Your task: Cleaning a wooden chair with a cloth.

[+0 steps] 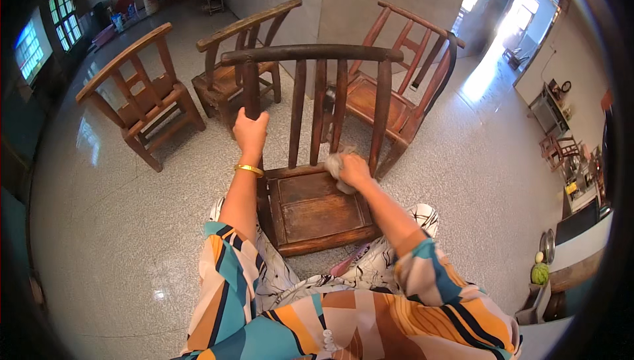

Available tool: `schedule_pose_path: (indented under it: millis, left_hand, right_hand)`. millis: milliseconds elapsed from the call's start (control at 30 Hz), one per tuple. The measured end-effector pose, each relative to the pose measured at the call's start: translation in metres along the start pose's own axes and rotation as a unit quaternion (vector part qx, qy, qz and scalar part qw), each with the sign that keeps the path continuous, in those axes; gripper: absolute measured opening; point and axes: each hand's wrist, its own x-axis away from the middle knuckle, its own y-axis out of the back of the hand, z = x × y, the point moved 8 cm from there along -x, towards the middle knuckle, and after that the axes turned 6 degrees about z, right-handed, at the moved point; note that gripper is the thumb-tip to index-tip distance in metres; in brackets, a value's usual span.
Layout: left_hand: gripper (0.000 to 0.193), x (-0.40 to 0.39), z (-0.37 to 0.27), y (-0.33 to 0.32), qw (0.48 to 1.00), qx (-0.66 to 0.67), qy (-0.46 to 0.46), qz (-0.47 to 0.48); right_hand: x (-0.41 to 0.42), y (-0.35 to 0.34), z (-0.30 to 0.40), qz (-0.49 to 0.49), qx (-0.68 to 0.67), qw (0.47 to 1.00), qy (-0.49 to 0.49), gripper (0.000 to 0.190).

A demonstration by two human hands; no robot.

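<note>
Directly before me stands a dark wooden chair (317,211), its panelled seat towards me and its slatted back on the far side. My left hand (250,132) is wrapped around the left upright of the backrest, below the curved top rail (312,53). A greyish cloth (337,164) is bunched in my right hand (355,171). That hand is at the back right of the seat, by the foot of the slats. The cloth partly covers the seat's rear corner, and my fingers hide part of the cloth.
Behind it stand a reddish wooden chair (386,97) with a dark strap over its back, a brown chair (233,80), and another wooden chair (143,100) on the left. Along the right wall are a watermelon (540,274) and a metal basin (547,245). A bright doorway (520,18) opens behind.
</note>
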Motion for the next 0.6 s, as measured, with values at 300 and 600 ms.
schedule_pose_path:
  millis: [300, 600]
  left_hand:
    - [0.057, -0.001, 0.001, -0.005, 0.994, 0.099, -0.028, 0.041]
    - [0.057, -0.009, 0.005, -0.014, 0.981, 0.179, -0.016, 0.068]
  right_hand:
    - [0.032, 0.202, 0.171, -0.468, 0.039, 0.811, 0.349, 0.063]
    - [-0.025, 0.123, 0.177, -0.519, 0.187, 0.759, 0.347, 0.019]
